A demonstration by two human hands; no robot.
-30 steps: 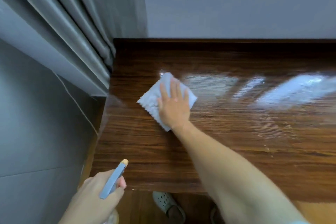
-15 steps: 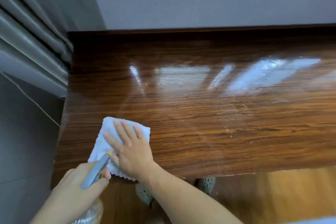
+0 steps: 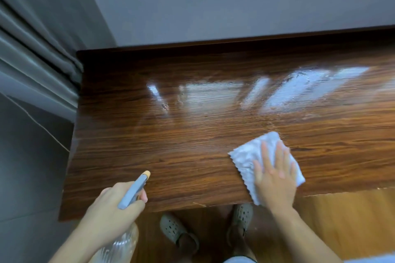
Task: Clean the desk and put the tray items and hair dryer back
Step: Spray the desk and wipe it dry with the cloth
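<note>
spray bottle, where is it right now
In the head view the spray bottle sits lower left, gripped by the left hand at the near edge of the desk, left of the cloth.

Hidden under the flat right hand (image 3: 274, 179): much of the cloth (image 3: 248, 156). Hidden inside the left hand (image 3: 113, 209): the neck of the spray bottle (image 3: 133, 192), its blurred clear body cut off at the bottom edge. Cut off at right: the desk (image 3: 171, 145).
</note>
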